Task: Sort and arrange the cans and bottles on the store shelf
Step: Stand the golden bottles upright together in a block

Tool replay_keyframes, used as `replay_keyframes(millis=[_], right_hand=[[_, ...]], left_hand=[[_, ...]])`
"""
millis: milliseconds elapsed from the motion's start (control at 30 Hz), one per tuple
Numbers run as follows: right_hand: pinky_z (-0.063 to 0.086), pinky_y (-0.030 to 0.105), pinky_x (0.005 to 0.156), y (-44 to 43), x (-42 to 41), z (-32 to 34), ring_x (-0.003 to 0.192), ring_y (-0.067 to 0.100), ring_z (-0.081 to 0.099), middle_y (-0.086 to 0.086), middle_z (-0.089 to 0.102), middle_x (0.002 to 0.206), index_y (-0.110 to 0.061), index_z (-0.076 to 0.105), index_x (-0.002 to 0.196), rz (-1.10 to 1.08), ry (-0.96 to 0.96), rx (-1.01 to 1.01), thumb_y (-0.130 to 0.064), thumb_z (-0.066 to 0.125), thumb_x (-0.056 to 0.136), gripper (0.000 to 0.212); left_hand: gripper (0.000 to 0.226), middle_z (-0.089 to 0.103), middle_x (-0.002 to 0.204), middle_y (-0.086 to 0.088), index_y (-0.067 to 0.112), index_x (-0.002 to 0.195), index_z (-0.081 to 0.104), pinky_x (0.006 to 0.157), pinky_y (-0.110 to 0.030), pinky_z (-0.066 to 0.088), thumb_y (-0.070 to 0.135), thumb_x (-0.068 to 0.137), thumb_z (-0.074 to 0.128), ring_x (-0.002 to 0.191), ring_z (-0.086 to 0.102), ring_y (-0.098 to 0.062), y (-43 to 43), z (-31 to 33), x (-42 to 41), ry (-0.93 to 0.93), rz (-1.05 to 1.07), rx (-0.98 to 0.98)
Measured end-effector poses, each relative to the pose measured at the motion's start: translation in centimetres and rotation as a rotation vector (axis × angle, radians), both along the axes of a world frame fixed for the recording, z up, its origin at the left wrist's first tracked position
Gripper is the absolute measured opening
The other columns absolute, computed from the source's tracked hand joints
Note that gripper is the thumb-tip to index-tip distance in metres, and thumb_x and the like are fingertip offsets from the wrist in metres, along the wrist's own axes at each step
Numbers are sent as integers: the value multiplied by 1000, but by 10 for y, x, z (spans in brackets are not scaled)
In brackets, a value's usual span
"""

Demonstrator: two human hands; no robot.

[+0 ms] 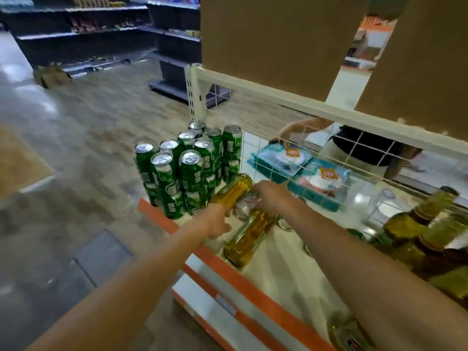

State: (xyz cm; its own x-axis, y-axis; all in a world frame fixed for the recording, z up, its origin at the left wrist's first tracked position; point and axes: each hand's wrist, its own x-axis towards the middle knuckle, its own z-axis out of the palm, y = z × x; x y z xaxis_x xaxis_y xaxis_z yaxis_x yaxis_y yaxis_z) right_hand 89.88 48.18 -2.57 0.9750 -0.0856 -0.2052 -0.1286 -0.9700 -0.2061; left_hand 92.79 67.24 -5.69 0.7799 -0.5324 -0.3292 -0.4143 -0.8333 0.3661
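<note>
Both bare arms reach toward frame centre; left hand (215, 221) grips a bottle (234, 191), right hand (272, 196) bent downward (fingers hidden).

Stacked two high at centre frame, on the left end of the shelf (278, 269): cans (187, 168). Just right of them, slanting, a bottle (233, 192), near end in the left hand (215, 221). Below it, lying flat, a second bottle (249, 239); between the two, a small can (247, 205) under the right hand (272, 196). Behind, a wire grid (316, 158) with packets (281, 158) beyond. At right edge, more bottles (417, 231). Above, boxes (278, 41).
</note>
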Motion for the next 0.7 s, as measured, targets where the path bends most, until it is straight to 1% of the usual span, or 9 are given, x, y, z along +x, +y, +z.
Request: replay_keyframes(millis=[67, 100, 167, 233, 300, 400, 467, 600, 700], right_hand=[[50, 35, 92, 0, 22, -25, 113, 26, 58, 4, 62, 125, -27, 63, 128, 192, 32, -90, -20, 65, 89, 40], [50, 37, 93, -1, 31, -37, 115, 26, 58, 2, 62, 126, -29, 63, 129, 293, 37, -145, -18, 66, 88, 42], [49, 37, 94, -3, 45, -53, 119, 26, 54, -1, 60, 132, -31, 58, 134, 481, 30, -273, -18, 68, 86, 51], [47, 38, 94, -3, 54, -61, 121, 27, 51, 0, 56, 135, -30, 54, 138, 569, 48, -371, -18, 65, 88, 53], [45, 38, 95, 0, 66, -61, 123, 27, 49, 0, 53, 137, -28, 52, 138, 613, 83, -442, -19, 65, 89, 52], [41, 42, 101, 7, 77, -58, 131, 28, 43, 0, 43, 146, -32, 46, 142, 639, 176, -524, -24, 65, 91, 55], [42, 43, 100, 9, 77, -58, 133, 29, 43, 2, 39, 149, -33, 42, 146, 629, 220, -561, -28, 65, 90, 60], [48, 44, 97, 17, 66, -66, 130, 29, 45, 4, 43, 146, -26, 39, 148, 621, 221, -661, -25, 63, 91, 62], [48, 43, 97, 17, 63, -67, 125, 28, 49, 3, 47, 143, -24, 40, 147, 560, 265, -618, -25, 66, 88, 64]], left_hand=[[42, 60, 122, -7, 15, 130, 56, 88, -35, 54, 24, 90, 69, 104, 62, -22, -2, -23, 14, 47, 18, 2], [41, 60, 122, -7, 16, 129, 57, 87, -34, 54, 22, 90, 68, 103, 62, -21, -3, -31, 21, 70, 26, -4], [42, 60, 123, -6, 17, 129, 59, 91, -35, 52, 24, 89, 69, 106, 61, -22, -6, -43, 33, 114, 38, -23], [44, 60, 123, -5, 17, 130, 58, 95, -37, 51, 25, 89, 69, 109, 60, -22, -10, -50, 42, 152, 51, -37], [45, 59, 124, -6, 16, 133, 55, 95, -38, 51, 25, 90, 68, 110, 59, -23, -12, -56, 49, 189, 53, -42], [45, 57, 127, -7, 19, 131, 56, 95, -39, 50, 29, 89, 68, 111, 57, -25, -9, -67, 57, 192, 37, -29], [43, 56, 128, -6, 21, 129, 58, 92, -33, 49, 35, 89, 67, 113, 56, -25, -4, -70, 60, 174, 22, -17], [46, 54, 133, -3, 22, 135, 56, 88, -26, 44, 37, 92, 64, 118, 54, -22, 2, -68, 63, 183, -17, -25], [47, 54, 135, -5, 21, 135, 56, 95, -30, 47, 37, 92, 65, 118, 55, -23, 5, -62, 61, 205, -22, -58]])
